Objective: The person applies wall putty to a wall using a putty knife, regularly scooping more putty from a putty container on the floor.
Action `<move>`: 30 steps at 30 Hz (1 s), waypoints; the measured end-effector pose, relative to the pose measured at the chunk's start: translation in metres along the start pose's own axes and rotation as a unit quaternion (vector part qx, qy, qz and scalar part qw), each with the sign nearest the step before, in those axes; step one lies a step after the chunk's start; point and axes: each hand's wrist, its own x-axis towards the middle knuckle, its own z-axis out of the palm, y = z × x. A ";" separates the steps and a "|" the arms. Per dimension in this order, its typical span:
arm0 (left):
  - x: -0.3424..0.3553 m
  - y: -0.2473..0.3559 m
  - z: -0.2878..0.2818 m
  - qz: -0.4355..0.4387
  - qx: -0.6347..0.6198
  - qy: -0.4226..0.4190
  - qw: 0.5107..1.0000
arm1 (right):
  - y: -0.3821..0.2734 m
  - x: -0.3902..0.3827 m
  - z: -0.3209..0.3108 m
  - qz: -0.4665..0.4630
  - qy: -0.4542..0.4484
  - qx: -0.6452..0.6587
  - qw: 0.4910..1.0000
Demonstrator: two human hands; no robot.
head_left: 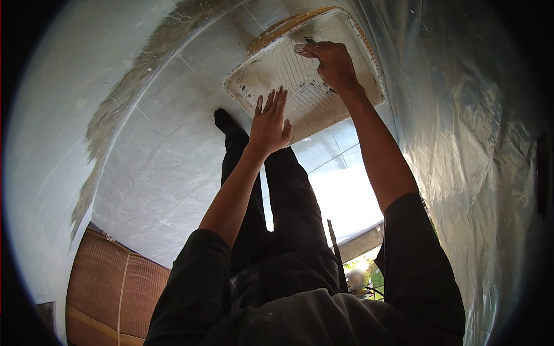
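A paint tray (323, 112) with a ribbed middle and dried off-white smears lies before me at the top of the view. My left hand (270, 122) is over its near left edge, palm down, with the fingers stretched out and whitish at the tips. Whether it touches the tray I cannot tell. Above the tray's far part, my right hand (336, 64) is curled, its fingers smeared white. A small dark bit shows beside those fingers. What they hold, if anything, is mostly hidden.
Grey floor tiles (156, 173) lie under my feet. A pale wall (52, 132) with a rough grey band curves along the left. Clear plastic sheeting (467, 155) hangs at the right. Brown ribbed panels (115, 282) stand at lower left. A yellow-brown rim (277, 32) shows behind the tray.
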 end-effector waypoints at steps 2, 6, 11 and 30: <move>-0.005 -0.004 0.002 -0.010 -0.003 0.002 1.000 | 0.007 0.003 0.002 -0.008 -0.069 -0.016 0.997; -0.008 -0.004 0.006 -0.010 -0.006 -0.003 1.000 | 0.017 -0.013 0.005 -0.054 -0.065 -0.015 0.996; -0.005 0.000 0.000 -0.013 -0.009 0.003 1.000 | 0.013 -0.066 -0.010 -0.030 -0.089 -0.005 0.996; -0.012 0.057 -0.118 -0.019 0.001 0.123 0.992 | -0.059 -0.104 -0.069 0.414 0.039 0.617 0.668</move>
